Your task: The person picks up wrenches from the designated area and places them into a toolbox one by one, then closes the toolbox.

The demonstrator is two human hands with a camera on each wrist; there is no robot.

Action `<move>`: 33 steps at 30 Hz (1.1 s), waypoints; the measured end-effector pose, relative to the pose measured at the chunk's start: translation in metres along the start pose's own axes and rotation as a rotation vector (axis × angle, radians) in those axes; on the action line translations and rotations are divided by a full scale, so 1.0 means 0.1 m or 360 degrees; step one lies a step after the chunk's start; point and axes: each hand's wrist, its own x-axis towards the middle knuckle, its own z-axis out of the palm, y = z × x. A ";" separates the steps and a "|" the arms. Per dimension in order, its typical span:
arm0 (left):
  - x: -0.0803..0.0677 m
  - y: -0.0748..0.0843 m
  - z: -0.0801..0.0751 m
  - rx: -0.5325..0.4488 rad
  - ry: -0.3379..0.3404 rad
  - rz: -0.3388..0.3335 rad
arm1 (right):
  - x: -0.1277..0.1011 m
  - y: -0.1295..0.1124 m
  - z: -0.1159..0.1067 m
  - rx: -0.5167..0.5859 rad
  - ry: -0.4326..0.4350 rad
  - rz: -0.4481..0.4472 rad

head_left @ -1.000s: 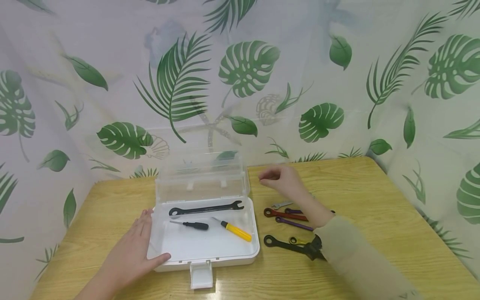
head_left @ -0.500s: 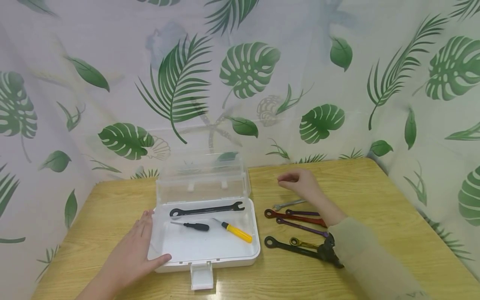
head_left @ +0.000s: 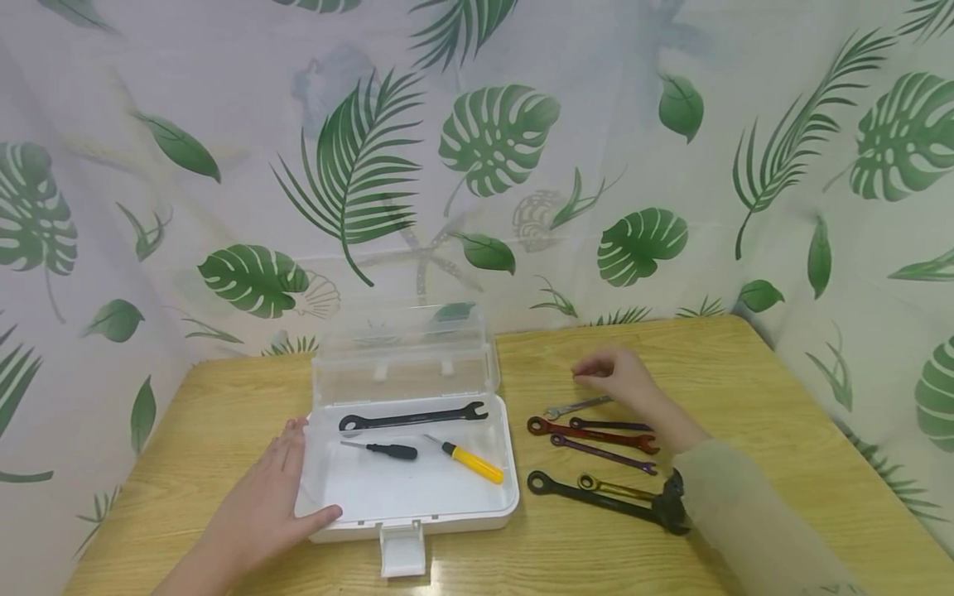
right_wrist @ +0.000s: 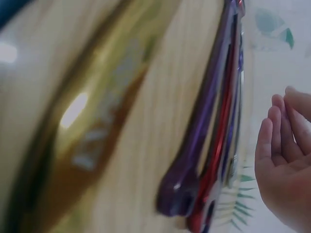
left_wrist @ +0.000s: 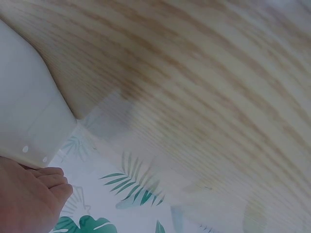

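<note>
My left hand (head_left: 257, 505) lies along the left side of a white plastic toolbox (head_left: 477, 521), fingers straight and thumb over its front rim. The left wrist view shows that hand's fingers at the box's wall (left_wrist: 29, 92). Inside the box are a black wrench (head_left: 417, 417), a small black screwdriver (head_left: 393, 452) and a yellow-handled screwdriver (head_left: 477, 465). My right hand (head_left: 619, 381) hovers above the far end of a silver wrench (head_left: 574, 406), fingers loosely bent toward the thumb. In the right wrist view nothing sits between those fingers (right_wrist: 276, 131).
Right of the box lie a red wrench (head_left: 596, 434), a purple wrench (head_left: 604, 454), a dark purple one (head_left: 607, 425), a gold one (head_left: 614, 487) and a large black one (head_left: 581, 494). The clear lid (head_left: 406, 377) stands raised; the latch (head_left: 402, 553) hangs down in front.
My right hand has moved right, away from the box, uncovering more of the wrenches beneath the arm. The left hand stays at the box.
</note>
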 end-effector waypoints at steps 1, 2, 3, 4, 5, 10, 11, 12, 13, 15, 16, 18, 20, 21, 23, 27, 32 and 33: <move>0.00 0.00 0.00 -0.0002 -0.0002 0.0000 | -0.01 0.01 -0.01 0.0008 -0.0022 0.0004; 0.00 0.00 -0.01 -0.0002 -0.0004 0.0000 | -0.02 0.02 -0.01 0.0018 -0.0040 0.0004; 0.00 0.00 -0.01 0.0002 -0.0007 -0.0001 | -0.02 0.04 -0.01 0.0032 -0.0060 0.0004; 0.00 0.00 -0.01 0.0003 -0.0010 -0.0002 | -0.02 0.05 -0.01 0.0041 -0.0080 0.0005; 0.00 0.00 -0.01 0.0002 -0.0012 -0.0002 | -0.02 0.07 -0.01 0.0044 -0.0100 0.0006; 0.00 0.00 0.00 0.0004 -0.0010 -0.0002 | 0.01 0.14 0.00 0.0001 -0.0168 0.0030; 0.00 0.00 0.00 0.0004 -0.0010 -0.0001 | 0.02 0.16 0.00 -0.0020 -0.0183 0.0032; 0.00 0.00 0.00 0.0004 -0.0010 -0.0002 | 0.02 0.17 0.01 -0.0045 -0.0198 0.0029; 0.00 0.00 0.00 0.0006 -0.0009 -0.0001 | 0.03 0.18 0.01 -0.0065 -0.0206 0.0035; 0.00 0.00 0.00 0.0005 -0.0006 -0.0001 | 0.04 0.20 0.02 -0.0111 -0.0237 0.0020; -0.01 0.00 0.00 0.0004 -0.0007 -0.0001 | 0.04 0.21 0.02 -0.0137 -0.0256 0.0002; -0.01 0.00 0.00 0.0008 -0.0008 -0.0004 | 0.04 0.22 0.02 -0.0173 -0.0283 -0.0015; -0.01 0.00 0.00 0.0007 -0.0008 -0.0004 | 0.03 0.21 0.02 -0.0181 -0.0314 -0.0034; -0.01 0.00 0.00 0.0005 -0.0009 -0.0004 | 0.03 0.21 0.02 -0.0177 -0.0325 -0.0037; -0.01 0.00 0.01 0.0003 -0.0010 -0.0004 | 0.02 0.20 0.02 -0.0173 -0.0350 -0.0052; -0.01 -0.01 0.01 -0.0009 0.0003 0.0005 | 0.02 0.19 0.03 -0.0183 -0.0379 -0.0084; -0.01 0.00 0.01 -0.0028 -0.0004 -0.0009 | 0.04 0.21 0.04 -0.0214 -0.0379 -0.0109; -0.01 0.00 0.01 -0.0030 -0.0005 -0.0009 | 0.04 0.22 0.03 -0.0217 -0.0378 -0.0113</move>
